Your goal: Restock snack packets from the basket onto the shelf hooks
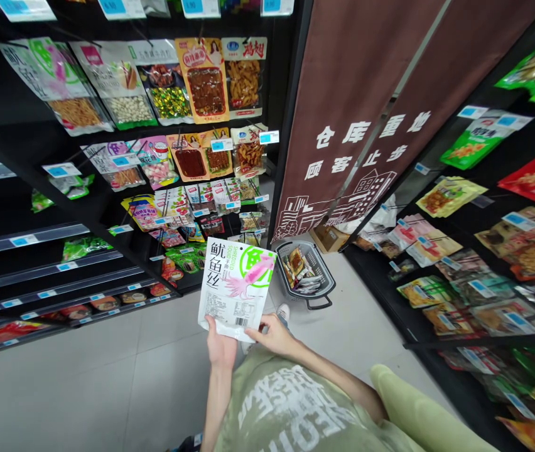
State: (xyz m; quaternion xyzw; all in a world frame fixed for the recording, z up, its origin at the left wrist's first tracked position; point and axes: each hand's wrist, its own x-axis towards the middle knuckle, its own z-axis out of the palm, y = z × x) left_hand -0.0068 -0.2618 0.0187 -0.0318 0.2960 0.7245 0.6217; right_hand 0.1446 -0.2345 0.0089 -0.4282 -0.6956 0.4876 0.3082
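Observation:
A white bag of shredded squid (237, 289), printed with a pink squid and green lettering, is held up in front of me with its printed face toward the camera. My left hand (221, 345) grips its lower left corner, thumb on the front and the other fingers hidden behind. At the lower right edge, my right hand (274, 334) pinches the bag between thumb and fingers. Beyond the bag, a grey shopping basket (321, 267) with several snack packs in it stands on the floor.
A rack of hanging snack bags (201, 81) rises ahead and to the left. On the right another rack holds more packs (465, 138). Between them hangs a brown curtain (338, 81) with white lettering, and a cardboard box (328, 237) sits at its foot.

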